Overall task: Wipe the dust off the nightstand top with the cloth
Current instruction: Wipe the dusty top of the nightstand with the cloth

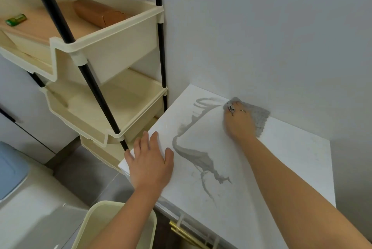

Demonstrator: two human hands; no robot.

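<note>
Nearest the viewer, a cream bin [94, 226] is seen below the left forearm, and brass drawer handles [181, 230] show under the front edge of the nightstand top [291, 168]. The left hand [150, 160] is laid flat and open, holding nothing, on the top's near left corner, probably to brace the body during the reach. Across the white top a grey veined pattern [193, 154] is seen; whether it is marble figure or a damp trail cannot be told. At the far edge, against the wall [261, 27], the grey cloth [259, 120] is pressed flat under the right hand [239, 124], whose fingers are spread over it rather than closed around it, so that pressure is carried into the back corner. Just beside the top's left edge a tiered cream rack [104, 47] with black poles is placed, which limits a leftward sweep.
</note>
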